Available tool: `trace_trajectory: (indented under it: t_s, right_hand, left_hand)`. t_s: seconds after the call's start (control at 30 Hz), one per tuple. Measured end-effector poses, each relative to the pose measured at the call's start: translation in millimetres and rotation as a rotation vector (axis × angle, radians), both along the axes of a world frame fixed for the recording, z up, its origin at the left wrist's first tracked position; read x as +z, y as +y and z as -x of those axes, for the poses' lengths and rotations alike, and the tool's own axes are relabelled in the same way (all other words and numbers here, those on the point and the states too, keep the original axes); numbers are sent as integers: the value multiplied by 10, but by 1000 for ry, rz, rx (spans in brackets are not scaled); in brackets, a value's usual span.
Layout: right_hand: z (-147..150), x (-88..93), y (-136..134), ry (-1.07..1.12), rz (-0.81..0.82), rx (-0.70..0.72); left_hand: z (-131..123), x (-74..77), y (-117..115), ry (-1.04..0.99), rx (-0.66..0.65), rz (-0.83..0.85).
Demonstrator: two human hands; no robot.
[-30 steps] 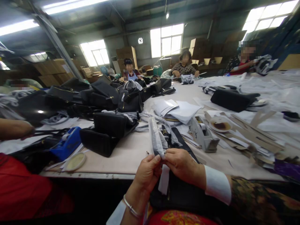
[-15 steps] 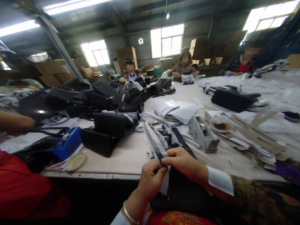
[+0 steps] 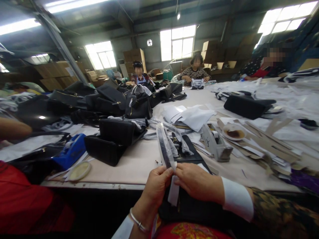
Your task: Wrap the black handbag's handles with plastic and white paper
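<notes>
My left hand and my right hand meet just in front of the table edge, both pinched on a black strap wrapped in white paper that stands up and leans away from me. A loose tail of white paper hangs below my fingers. Under my hands a black bag lies in my lap. More wrapped straps rest on the table just beyond.
A grey tape dispenser and a small dish sit to the right, cardboard strips past them. Black handbags pile up on the left with a blue dispenser. A person in red sits at my left; others work at the far side.
The wrapped strap tilted left, then came back more upright between my fingers. My hands shifted slightly while keeping their pinch on it.
</notes>
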State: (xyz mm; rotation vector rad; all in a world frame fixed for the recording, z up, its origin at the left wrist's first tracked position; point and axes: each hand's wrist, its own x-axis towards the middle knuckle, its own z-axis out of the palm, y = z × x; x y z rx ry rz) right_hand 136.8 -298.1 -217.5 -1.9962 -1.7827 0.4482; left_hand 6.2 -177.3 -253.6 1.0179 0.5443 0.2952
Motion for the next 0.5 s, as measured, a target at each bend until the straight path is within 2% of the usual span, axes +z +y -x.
trace_trajectory:
  t_s: [0.1,0.2,0.3,0.4,0.43,0.5]
  right_hand:
    - [-72,142,27,415,26,-118]
    - [-48,190,84,872,72,-280]
    - [75,117,144,1159,20,-460]
    - [150,25,173,1248,-78,-478]
    - [147,9,170,1220,-84,-452]
    - [111,3,147,1049,-77,-378]
  left_hand:
    - [48,39,17,-52,26,-396]
    - [71,16,-26,-161,38,-781]
    - [70,-78,-101,-242,50,-953]
    - [86,-125,-104,-217,37,-951]
    - [99,-112,-80,-189,-2,-872]
    - [127,-53,-8,-132,-102,-556]
